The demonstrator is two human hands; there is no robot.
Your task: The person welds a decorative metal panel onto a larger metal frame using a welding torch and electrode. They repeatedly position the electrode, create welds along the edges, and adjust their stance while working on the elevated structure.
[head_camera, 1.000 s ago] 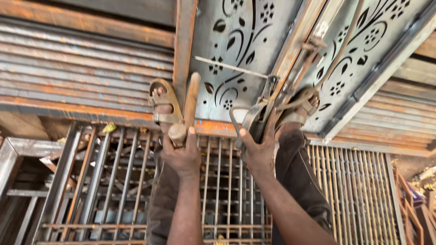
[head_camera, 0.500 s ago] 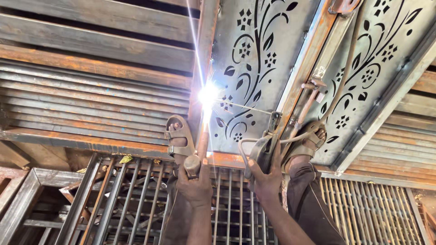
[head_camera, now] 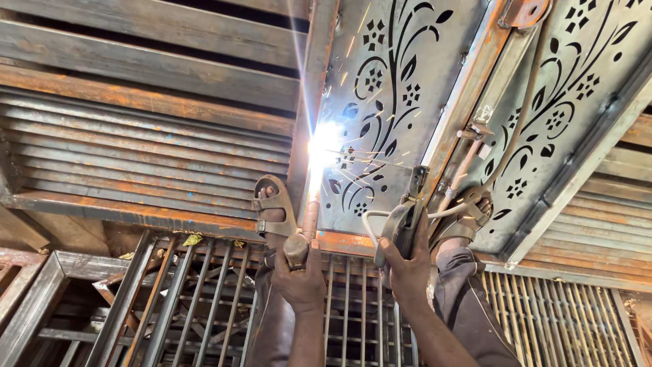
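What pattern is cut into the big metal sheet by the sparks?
Curling vines, leaves and little flowers, cut through the grey metal sheet; the head view shows it best.

A metalworking shop. Rusty steel bars and welded grilles lie stacked around the fingers, and a weld arc sparks just beyond them on a cut-pattern steel panel.

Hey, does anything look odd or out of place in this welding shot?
Yes. Both hands are bare: the left hand grips the electrode holder near the bright arc with sparks flying, and the right hand holds a dark tool. The feet wear open sandals near it.
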